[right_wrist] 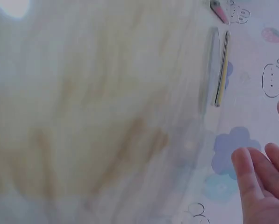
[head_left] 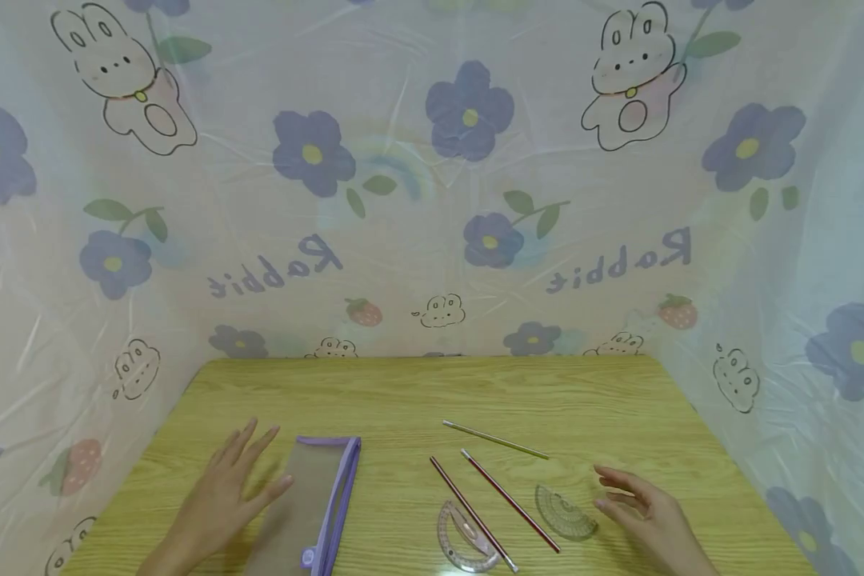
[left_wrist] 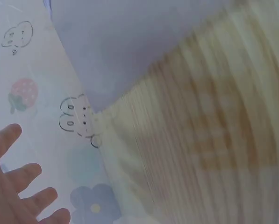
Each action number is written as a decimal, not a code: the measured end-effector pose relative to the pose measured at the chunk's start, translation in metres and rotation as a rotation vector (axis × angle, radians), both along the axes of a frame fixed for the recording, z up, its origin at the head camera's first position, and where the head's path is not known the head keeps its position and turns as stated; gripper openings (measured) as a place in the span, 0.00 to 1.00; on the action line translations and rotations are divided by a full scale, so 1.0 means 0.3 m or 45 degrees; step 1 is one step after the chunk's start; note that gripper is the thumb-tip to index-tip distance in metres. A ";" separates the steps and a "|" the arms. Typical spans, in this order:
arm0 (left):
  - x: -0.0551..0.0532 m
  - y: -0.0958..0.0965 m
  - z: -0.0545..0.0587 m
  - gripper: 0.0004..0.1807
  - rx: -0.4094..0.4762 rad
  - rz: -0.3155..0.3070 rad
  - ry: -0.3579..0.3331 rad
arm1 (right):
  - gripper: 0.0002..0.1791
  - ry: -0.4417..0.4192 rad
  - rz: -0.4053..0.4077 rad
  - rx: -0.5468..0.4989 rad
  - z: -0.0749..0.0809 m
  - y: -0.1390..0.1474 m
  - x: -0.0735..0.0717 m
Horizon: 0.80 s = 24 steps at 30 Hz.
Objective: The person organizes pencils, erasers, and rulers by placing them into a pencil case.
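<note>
In the head view my left hand (head_left: 223, 496) is spread with nothing in it, over the left side of a grey pouch with purple zipper edging (head_left: 284, 500). My right hand (head_left: 651, 512) has loosely bent fingers and holds nothing; its fingertips are beside a clear protractor (head_left: 566, 513). Left of that protractor lies a red pencil (head_left: 511, 501). A darker red pencil (head_left: 468, 506) crosses a pinkish clear protractor (head_left: 448, 542). Farther back, a yellow-green pencil (head_left: 496, 439) lies slanted. Both wrist views show spread or relaxed fingers with nothing between them.
Everything lies on a wood-grain table (head_left: 403, 392). A pale curtain (head_left: 418, 232) printed with flowers and rabbits hangs behind the table and along both sides. The pouch lies left of the pencils and protractors.
</note>
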State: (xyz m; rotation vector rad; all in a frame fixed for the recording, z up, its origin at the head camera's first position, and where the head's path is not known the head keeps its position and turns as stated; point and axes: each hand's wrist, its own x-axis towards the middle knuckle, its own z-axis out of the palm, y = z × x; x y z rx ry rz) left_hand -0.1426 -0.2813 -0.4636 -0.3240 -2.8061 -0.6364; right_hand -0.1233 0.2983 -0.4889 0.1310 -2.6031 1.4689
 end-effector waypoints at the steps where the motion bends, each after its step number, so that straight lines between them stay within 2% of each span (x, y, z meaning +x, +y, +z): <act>1: 0.002 0.005 0.000 0.42 0.016 0.001 0.002 | 0.26 -0.001 0.000 -0.013 -0.002 -0.005 0.003; 6: 0.010 0.032 0.001 0.42 0.122 -0.004 0.021 | 0.24 0.017 0.008 -0.077 -0.009 -0.024 0.016; 10: 0.016 0.060 0.001 0.40 0.208 -0.022 0.008 | 0.22 0.095 0.062 -0.116 -0.020 -0.036 0.024; 16: 0.022 0.099 0.002 0.41 0.248 -0.035 0.043 | 0.21 0.165 0.120 -0.165 -0.033 -0.060 0.038; 18: 0.022 0.110 0.001 0.40 0.264 -0.037 0.062 | 0.20 0.161 0.116 -0.160 -0.034 -0.070 0.044; 24: 0.023 0.143 -0.001 0.36 0.352 -0.042 0.074 | 0.19 0.040 0.091 -0.175 -0.029 -0.093 0.059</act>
